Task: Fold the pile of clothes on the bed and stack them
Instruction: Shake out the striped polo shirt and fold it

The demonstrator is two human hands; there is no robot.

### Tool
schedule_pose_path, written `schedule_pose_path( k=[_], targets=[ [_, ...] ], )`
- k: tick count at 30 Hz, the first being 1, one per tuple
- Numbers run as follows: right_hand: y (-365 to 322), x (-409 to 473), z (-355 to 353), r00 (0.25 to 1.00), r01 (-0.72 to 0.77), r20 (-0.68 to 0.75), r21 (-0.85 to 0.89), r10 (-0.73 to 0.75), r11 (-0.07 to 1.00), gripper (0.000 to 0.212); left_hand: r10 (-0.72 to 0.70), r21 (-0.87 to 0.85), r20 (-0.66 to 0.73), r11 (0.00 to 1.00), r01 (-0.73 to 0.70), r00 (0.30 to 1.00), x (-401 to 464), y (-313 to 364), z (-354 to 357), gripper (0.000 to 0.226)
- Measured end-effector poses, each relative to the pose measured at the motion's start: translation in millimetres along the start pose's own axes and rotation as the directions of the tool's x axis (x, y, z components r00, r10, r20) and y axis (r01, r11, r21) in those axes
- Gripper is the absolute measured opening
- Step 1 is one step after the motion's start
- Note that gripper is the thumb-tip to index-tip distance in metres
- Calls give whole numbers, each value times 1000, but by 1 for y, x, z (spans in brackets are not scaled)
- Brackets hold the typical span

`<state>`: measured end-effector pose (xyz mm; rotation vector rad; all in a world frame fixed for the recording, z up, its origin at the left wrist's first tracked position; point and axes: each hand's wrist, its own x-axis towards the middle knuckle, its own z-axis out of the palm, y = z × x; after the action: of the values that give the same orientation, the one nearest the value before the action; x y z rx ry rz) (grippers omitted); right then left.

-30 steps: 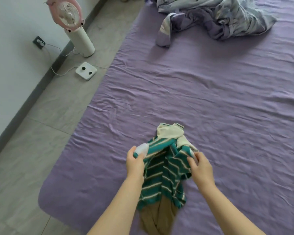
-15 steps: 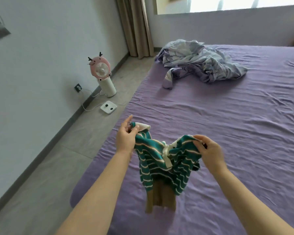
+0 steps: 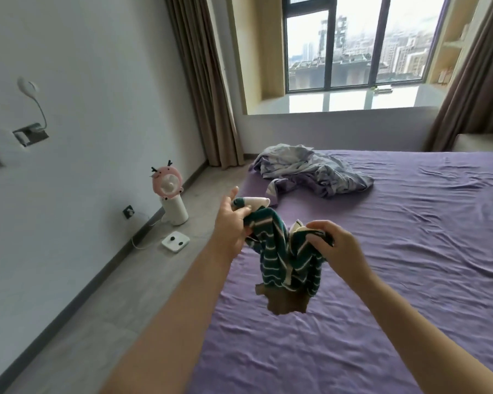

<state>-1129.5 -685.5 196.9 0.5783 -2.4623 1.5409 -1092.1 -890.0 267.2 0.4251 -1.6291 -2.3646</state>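
I see both hands, left hand (image 3: 231, 223) and right hand (image 3: 335, 245), pinching the green-and-white striped knit garment (image 3: 285, 257) above the purple-sheeted bed (image 3: 410, 251).

Count of things in the bedroom, by kind

Two bare hands, left (image 3: 230, 223) and right (image 3: 336, 245); one green-and-white striped knit garment with a tan lower part (image 3: 285, 263); one crumpled pale blue-grey quilt (image 3: 310, 169); one bed with a purple sheet (image 3: 410, 251); one pink-faced white pedestal fan (image 3: 170, 194); one white square floor scale (image 3: 175, 241); two brown curtains, left (image 3: 208, 89) and right (image 3: 473, 81); one window (image 3: 359, 44).
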Motion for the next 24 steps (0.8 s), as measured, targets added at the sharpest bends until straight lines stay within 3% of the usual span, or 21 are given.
schedule_pose_path(
  k=[4, 7, 9, 12, 16, 18, 20, 22, 24],
  targets=[
    [-31, -13, 12, 980, -87, 185, 55, 75, 995, 21, -6, -78, 141, 997, 17, 990, -8, 21, 41, 57],
    [-44, -16, 9, 988, -140, 89, 141, 129, 980, 4, 51, -130, 208, 991, -25, 977, -14, 37, 54, 62],
    [-54, -14, -1, 989, -148, 27, 278, 146, 949, 7, 104, 8, 252, 994, -109, 962, -24, 39, 49, 66],
    [-72, -9, -16, 985, -139, -38, 413, 169, 900, 10, 116, 349, 367, 903, -252, 923, -46, 18, 27, 65],
    [-80, -2, -22, 941, -208, -127, 514, 314, 832, 8, 12, 433, 488, 865, -254, 873, -81, -32, -2, 66],
    [-78, -4, -21, 901, -276, -114, 592, 418, 757, 19, -29, 474, 472, 851, -225, 881, -96, -56, -10, 62],
    [-77, -11, -17, 875, -316, -91, 634, 475, 705, 23, -15, 479, 399, 856, -194, 917, -103, -70, -12, 42],
    [-75, -23, -12, 864, -328, -72, 670, 498, 666, 25, 19, 414, 358, 893, -177, 933, -106, -70, -9, 19],
    [-74, -39, -8, 870, -332, -43, 684, 491, 650, 25, 36, 328, 343, 932, -155, 939, -104, -61, -1, 12]
  ],
)
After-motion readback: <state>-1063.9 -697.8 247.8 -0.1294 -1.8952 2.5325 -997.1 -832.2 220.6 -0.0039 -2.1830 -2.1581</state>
